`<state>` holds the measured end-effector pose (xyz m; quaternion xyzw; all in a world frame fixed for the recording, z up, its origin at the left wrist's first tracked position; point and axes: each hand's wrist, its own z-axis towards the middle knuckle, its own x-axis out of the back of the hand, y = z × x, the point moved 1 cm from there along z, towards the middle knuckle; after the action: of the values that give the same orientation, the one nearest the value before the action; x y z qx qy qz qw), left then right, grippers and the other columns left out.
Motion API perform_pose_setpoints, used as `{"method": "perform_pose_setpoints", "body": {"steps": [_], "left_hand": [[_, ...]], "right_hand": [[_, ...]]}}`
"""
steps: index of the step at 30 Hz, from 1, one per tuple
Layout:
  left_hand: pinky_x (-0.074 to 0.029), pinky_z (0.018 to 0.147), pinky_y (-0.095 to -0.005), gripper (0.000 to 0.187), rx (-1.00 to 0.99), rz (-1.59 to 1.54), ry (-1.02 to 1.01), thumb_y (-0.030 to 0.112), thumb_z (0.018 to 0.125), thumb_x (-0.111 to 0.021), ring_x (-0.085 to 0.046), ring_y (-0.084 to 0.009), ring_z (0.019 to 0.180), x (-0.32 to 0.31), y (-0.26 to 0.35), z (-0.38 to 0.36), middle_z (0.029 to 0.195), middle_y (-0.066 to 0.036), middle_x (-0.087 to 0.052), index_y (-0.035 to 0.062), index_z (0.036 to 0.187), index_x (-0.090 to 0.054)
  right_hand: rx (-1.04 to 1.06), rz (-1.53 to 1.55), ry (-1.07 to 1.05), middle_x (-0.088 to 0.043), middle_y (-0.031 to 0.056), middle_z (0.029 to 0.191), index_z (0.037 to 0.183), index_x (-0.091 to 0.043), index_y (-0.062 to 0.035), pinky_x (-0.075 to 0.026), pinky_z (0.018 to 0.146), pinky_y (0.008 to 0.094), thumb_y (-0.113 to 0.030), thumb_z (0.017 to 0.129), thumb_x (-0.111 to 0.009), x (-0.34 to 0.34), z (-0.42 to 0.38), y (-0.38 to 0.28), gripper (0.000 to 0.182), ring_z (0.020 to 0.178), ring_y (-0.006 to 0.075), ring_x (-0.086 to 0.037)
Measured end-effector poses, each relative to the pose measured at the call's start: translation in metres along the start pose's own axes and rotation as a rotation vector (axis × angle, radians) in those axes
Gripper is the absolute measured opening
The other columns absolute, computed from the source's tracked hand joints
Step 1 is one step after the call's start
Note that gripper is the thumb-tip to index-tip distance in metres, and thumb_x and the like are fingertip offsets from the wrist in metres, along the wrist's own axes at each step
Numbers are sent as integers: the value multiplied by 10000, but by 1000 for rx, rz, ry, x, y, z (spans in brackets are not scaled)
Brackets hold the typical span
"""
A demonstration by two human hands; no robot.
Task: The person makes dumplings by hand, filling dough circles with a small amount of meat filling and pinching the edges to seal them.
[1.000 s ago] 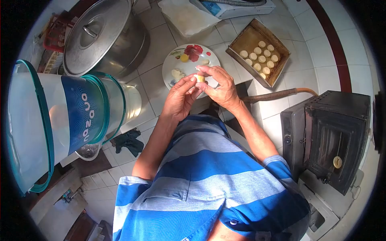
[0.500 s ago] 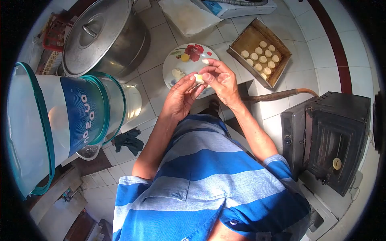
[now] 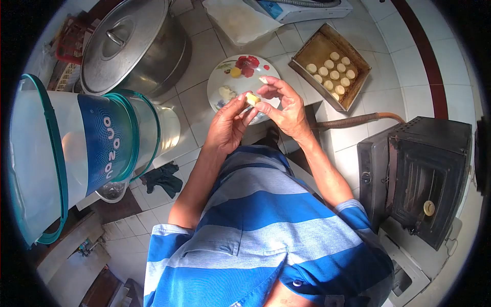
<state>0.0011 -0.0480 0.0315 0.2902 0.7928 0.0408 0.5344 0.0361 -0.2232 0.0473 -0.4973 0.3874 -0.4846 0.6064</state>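
Note:
A small pale yellow piece of dough (image 3: 251,99) is pinched between the fingertips of both my hands. My left hand (image 3: 229,124) holds it from below left, my right hand (image 3: 284,106) from the right with fingers curled. Both hands hover over a white flowered plate (image 3: 231,71) on the tiled floor, which carries a lump of dough (image 3: 225,94) and a small yellow bit. A brown baking tray (image 3: 318,47) at the upper right holds several round dough pieces (image 3: 332,74) in rows.
A large lidded steel pot (image 3: 128,43) stands at the upper left. A clear water dispenser with teal rims (image 3: 76,148) is at the left. A black oven (image 3: 424,174) sits at the right, an orange hose (image 3: 353,122) beside it. A dark cloth (image 3: 163,180) lies on the floor.
My fingers have kept working the dough piece over the plate. My right hand's fingers have opened slightly, and the piece sits a little lower left.

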Motion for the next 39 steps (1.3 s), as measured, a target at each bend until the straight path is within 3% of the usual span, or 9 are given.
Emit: {"method": "perform_pose_setpoints", "body": {"steps": [4, 13, 19, 26, 27, 32, 34, 37, 39], "left_hand": [[-601, 1023, -298, 314, -45, 107, -24, 128, 1044, -633, -692, -217, 1138, 2, -6, 1, 1235, -130, -676, -50, 1302, -617], [-592, 1030, -322, 365, -104, 146, -5, 95, 1030, -649, -692, -235, 1148, 7, -6, -2, 1250, -148, -680, -51, 1358, -587], [-578, 1037, -347, 374, -165, 232, 44, 91, 1022, -664, -694, -236, 1137, 7, -10, -1, 1229, -149, -687, -60, 1355, -587], [-582, 1020, -350, 381, -180, 293, 104, 92, 1011, -683, -691, -215, 1121, 3, -9, -2, 1217, -146, -692, -72, 1343, -593], [-540, 1046, -355, 400, -168, 308, 108, 95, 1009, -678, -660, -221, 1166, 3, -9, -2, 1263, -152, -673, -81, 1356, -584], [-504, 1062, -361, 428, -186, 357, 88, 111, 1007, -677, -638, -233, 1194, 4, -10, 2, 1306, -161, -653, -92, 1370, -575], [-578, 1003, -362, 398, -191, 334, 105, 93, 1007, -686, -695, -211, 1104, 5, -8, 3, 1205, -154, -705, -89, 1348, -591], [-581, 998, -363, 399, -186, 334, 103, 88, 1006, -680, -694, -213, 1108, 9, -7, 4, 1211, -158, -703, -92, 1351, -588], [-580, 999, -362, 407, -191, 314, 85, 82, 999, -685, -691, -212, 1118, 12, -7, 5, 1212, -159, -703, -93, 1353, -587]], "right_hand": [[-135, -56, -45, -732, 52, 1044, 1332, -642, -74, -547, 873, 309, -164, 918, -811, 2, -4, 7, 456, 1014, 129, -685], [349, -597, 0, -688, 112, 1095, 1184, -732, -59, -575, 848, 365, -77, 913, -732, 4, -15, -12, 272, 937, 275, -689], [365, -800, -24, -649, 92, 1176, 1206, -729, -85, -570, 856, 397, -27, 833, -722, -2, -24, -15, 378, 950, 281, -664], [426, -1063, -74, -595, 130, 1281, 1372, -634, -102, -553, 889, 408, -26, 810, -707, -8, -29, -10, 572, 1002, 308, -641], [412, -1098, -83, -589, 133, 1293, 1393, -616, -102, -550, 898, 411, -28, 813, -706, -8, -30, -9, 592, 1007, 311, -638], [398, -1077, -91, -578, 148, 1314, 1407, -608, -100, -549, 910, 416, -30, 818, -702, -12, -33, -6, 601, 1013, 318, -634], [395, -1064, -94, -575, 153, 1320, 1412, -604, -99, -549, 912, 416, -31, 817, -702, -14, -32, -6, 607, 1016, 319, -635], [380, -986, -71, -573, 163, 1320, 1397, -622, -96, -554, 910, 422, -16, 825, -691, -18, -31, -3, 582, 1013, 319, -637], [253, -755, -42, -574, 166, 1311, 1371, -648, -92, -559, 905, 410, 15, 831, -673, -18, -31, 1, 551, 1010, 305, -644]]}}
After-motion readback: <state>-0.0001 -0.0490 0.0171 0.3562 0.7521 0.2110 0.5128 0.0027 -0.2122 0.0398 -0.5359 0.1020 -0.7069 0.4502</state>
